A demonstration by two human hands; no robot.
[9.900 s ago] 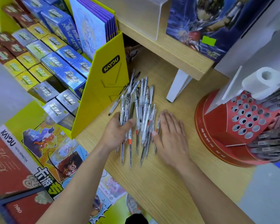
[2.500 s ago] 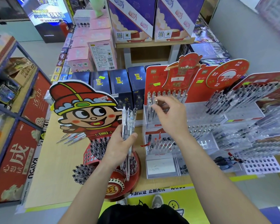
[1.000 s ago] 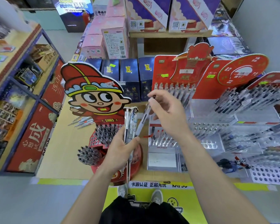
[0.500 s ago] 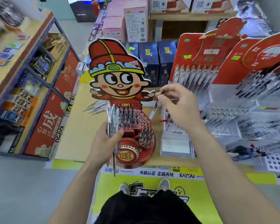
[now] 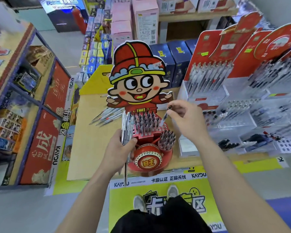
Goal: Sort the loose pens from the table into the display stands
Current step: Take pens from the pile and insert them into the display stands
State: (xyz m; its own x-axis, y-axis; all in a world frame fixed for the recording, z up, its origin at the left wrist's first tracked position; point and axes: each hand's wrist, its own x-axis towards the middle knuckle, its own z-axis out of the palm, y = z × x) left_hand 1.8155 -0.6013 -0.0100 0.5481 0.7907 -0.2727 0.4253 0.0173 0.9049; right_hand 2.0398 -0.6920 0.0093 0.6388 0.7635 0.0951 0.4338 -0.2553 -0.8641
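Note:
My left hand (image 5: 119,149) grips an upright bundle of pens (image 5: 126,127) at the left side of the red cartoon display stand (image 5: 148,158). My right hand (image 5: 186,119) pinches a single pen (image 5: 165,117), tip pointing down at the right edge of the stand's holed rack (image 5: 145,123), which holds several dark-capped pens. A round cup of pens (image 5: 167,139) sits on the stand's right. More loose pens (image 5: 106,116) lie on the wooden table (image 5: 89,145) left of the stand.
Clear tiered pen displays with red backboards (image 5: 213,78) fill the right side of the table. Dark blue boxes (image 5: 175,59) stand behind the cartoon figure cutout (image 5: 138,78). A shelf unit with red panels (image 5: 45,123) runs along the left. My shoes show on the floor below.
My right hand has carried the single pen from the clear displays leftwards and down to the red stand's rack. The view has shifted, putting the red stand in the middle. The left hand keeps its bundle.

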